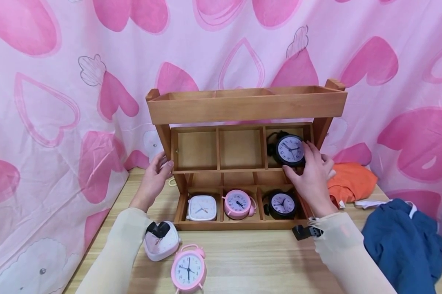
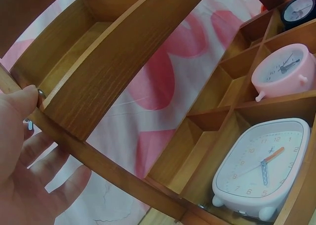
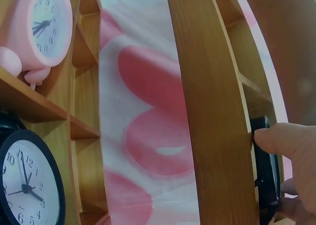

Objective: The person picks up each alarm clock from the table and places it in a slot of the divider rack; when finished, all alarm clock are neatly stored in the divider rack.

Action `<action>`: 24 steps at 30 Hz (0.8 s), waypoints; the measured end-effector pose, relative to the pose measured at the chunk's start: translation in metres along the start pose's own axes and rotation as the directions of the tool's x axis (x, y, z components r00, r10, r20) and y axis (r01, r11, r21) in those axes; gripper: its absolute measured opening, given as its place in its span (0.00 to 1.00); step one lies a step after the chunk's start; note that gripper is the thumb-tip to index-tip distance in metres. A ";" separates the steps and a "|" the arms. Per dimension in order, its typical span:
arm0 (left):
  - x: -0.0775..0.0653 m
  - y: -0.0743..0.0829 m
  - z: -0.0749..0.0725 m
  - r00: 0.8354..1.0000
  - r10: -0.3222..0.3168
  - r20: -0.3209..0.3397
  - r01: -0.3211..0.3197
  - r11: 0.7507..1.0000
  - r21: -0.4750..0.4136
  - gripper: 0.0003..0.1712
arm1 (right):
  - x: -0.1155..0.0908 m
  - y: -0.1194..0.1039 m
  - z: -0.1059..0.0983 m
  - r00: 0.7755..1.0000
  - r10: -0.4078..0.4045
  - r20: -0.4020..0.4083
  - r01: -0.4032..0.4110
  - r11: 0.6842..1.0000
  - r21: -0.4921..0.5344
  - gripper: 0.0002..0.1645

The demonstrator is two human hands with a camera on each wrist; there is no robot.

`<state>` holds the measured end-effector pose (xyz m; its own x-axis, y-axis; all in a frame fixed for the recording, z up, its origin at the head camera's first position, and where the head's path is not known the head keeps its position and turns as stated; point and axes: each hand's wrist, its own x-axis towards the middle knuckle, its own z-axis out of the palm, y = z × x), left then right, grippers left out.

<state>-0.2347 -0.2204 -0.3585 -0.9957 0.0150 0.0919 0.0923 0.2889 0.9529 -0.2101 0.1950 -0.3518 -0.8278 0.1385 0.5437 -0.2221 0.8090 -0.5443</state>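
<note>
Left hand (image 1: 157, 172): thumb and fingers straddling left upright (image 1: 164, 137) of wooden rack (image 1: 246, 110) | upper black clock (image 1: 290, 149): middle tier's right compartment (image 1: 301, 129), round, bells (image 1: 271, 150) leftward | right hand (image 1: 314, 174): nearer, gripping clock's rim from the right | right-wrist view: clock edge-on under thumb; head view alone shows its dial

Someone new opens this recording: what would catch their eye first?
Probably the black alarm clock that the right hand grips in the right compartment of the wooden rack's middle tier. Next, perhaps, the pink alarm clock on the table, left of centre, with a white clock close by. Behind everything hangs a curtain printed with big pink hearts.
</note>
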 end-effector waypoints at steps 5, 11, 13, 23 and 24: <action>0.001 0.000 0.000 1.000 -0.004 0.003 0.004 1.000 0.011 0.40 | -0.019 -0.015 0.006 0.987 -0.137 -0.083 0.143 0.987 0.069 0.47; 0.002 -0.001 0.001 1.000 -0.003 -0.002 0.003 1.000 0.009 0.39 | -0.071 -0.051 0.035 0.953 -0.303 -0.024 0.302 0.939 0.167 0.53; 0.002 -0.001 0.001 1.000 -0.004 -0.002 0.004 1.000 0.007 0.39 | -0.090 -0.064 0.045 0.950 -0.306 0.065 0.286 0.933 0.217 0.55; 0.000 0.000 0.000 1.000 0.005 -0.002 -0.005 1.000 0.001 0.39 | -0.184 -0.097 0.096 0.778 -0.269 0.567 0.109 0.948 0.299 0.55; 0.000 0.000 0.000 1.000 0.006 -0.001 -0.006 1.000 -0.001 0.39 | -0.189 -0.099 0.100 0.744 -0.260 0.616 0.094 0.953 0.289 0.57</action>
<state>-0.2350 -0.2202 -0.3583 -0.9951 0.0161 0.0978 0.0983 0.2883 0.9525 -0.0829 0.0315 -0.4648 -0.8751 -0.4593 0.1525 -0.4384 0.6187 -0.6519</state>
